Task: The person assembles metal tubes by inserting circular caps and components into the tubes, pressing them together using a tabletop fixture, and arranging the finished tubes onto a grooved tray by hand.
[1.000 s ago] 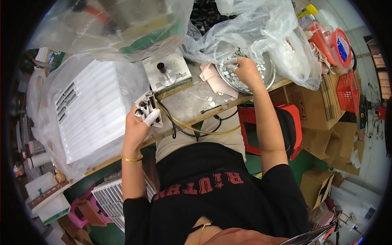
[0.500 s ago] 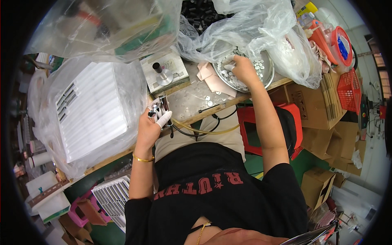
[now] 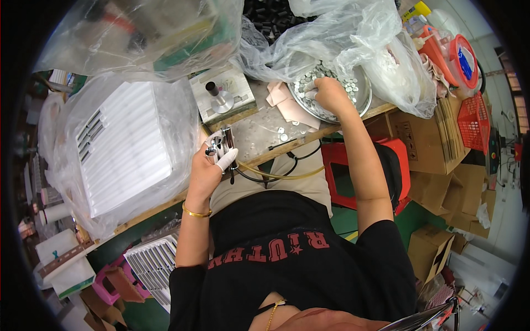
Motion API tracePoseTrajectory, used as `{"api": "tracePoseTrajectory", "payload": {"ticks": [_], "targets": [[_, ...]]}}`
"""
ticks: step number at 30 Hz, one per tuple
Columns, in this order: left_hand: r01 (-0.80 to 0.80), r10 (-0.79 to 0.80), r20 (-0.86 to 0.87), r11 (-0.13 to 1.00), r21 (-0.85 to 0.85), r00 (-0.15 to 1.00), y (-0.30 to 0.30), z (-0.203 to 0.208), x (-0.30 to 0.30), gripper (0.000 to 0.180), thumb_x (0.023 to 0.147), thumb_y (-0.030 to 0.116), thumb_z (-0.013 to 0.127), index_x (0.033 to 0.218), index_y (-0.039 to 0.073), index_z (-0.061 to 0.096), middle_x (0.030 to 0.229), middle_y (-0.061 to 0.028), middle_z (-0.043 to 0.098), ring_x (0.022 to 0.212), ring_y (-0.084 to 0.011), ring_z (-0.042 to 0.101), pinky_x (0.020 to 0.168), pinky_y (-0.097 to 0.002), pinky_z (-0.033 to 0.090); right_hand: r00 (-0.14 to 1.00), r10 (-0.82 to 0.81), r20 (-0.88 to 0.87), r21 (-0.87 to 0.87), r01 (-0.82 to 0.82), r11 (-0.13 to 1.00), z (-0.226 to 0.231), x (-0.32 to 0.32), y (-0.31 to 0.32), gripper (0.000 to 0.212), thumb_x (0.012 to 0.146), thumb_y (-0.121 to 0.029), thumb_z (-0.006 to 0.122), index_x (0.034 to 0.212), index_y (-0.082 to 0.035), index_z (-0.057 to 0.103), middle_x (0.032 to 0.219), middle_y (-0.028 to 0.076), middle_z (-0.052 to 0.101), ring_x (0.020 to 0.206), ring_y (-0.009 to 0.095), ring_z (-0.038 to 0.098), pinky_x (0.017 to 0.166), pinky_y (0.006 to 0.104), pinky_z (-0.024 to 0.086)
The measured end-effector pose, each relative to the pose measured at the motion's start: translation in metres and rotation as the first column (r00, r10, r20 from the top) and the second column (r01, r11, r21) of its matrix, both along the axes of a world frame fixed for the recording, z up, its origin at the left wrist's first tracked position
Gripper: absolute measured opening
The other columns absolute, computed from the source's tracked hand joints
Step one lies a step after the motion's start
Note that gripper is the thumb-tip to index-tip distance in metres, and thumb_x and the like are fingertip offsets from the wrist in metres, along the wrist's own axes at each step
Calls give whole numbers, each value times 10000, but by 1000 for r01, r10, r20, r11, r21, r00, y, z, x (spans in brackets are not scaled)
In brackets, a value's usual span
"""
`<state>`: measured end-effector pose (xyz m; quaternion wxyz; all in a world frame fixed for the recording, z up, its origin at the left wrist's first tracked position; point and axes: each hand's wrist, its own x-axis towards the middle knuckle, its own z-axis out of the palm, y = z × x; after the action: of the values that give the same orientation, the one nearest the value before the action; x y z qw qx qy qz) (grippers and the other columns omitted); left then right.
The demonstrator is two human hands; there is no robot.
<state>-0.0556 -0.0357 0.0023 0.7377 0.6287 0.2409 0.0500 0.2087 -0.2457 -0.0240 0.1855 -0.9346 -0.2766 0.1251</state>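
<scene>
Several shiny chrome tubes (image 3: pixel 227 138) are gripped in my left hand (image 3: pixel 208 168), which wears white finger covers, above the table's front edge. My right hand (image 3: pixel 331 98) reaches into a round metal bowl (image 3: pixel 365 106) of small silvery discs (image 3: pixel 322 70). Its fingertips, also in white covers, are drawn together among the discs; whether one is pinched between them is hidden. Left of the bowl lie pinkish cloth pieces (image 3: pixel 287 106). A metal block fixture (image 3: pixel 241 91) stands behind my left hand, bearing a round silver base with a black-topped post (image 3: pixel 212 89).
At left, a white ribbed tray (image 3: pixel 130 160) in clear plastic holds a few dark metal tubes. Black cylindrical parts (image 3: pixel 270 19) fill a plastic-lined container at the back. A few loose discs (image 3: pixel 282 138) lie on the worktable. A red stool (image 3: pixel 337 171) and cardboard boxes (image 3: pixel 422 140) stand at right.
My left hand has shifted slightly right with the chrome tubes. My right hand stays in the bowl, its fingers moving a little among the discs.
</scene>
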Motion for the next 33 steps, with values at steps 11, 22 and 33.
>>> {"api": "tracePoseTrajectory", "payload": {"ticks": [11, 22, 33], "targets": [[-54, 54, -18, 999, 7, 998, 1, -3, -3, 369, 789, 62, 714, 1125, 2, 574, 907, 9, 610, 791, -72, 566, 731, -226, 478, 939, -65, -338, 426, 214, 879, 54, -40, 29, 154, 745, -58, 701, 896, -34, 683, 761, 73, 658, 741, 160, 631, 656, 281, 477], [-118, 128, 69, 985, -127, 989, 3, 11, -8, 334, 822, 65, 673, 1130, -5, 564, 1015, -62, 639, 820, -117, 619, 703, -256, 509, 963, 260, 77, 777, -221, 589, 73, -91, 136, 136, 754, -28, 712, 888, -37, 691, 919, 44, 651, 729, 116, 572, 640, 241, 451], [-138, 161, 104, 970, -198, 981, 9, 10, -10, 303, 837, 79, 655, 1116, -2, 570, 1041, -88, 646, 833, -138, 631, 713, -263, 521, 974, 216, 65, 687, -200, 699, 74, -97, 138, 142, 753, -117, 701, 882, -58, 713, 862, 127, 660, 706, 257, 615, 613, 304, 472]]}}
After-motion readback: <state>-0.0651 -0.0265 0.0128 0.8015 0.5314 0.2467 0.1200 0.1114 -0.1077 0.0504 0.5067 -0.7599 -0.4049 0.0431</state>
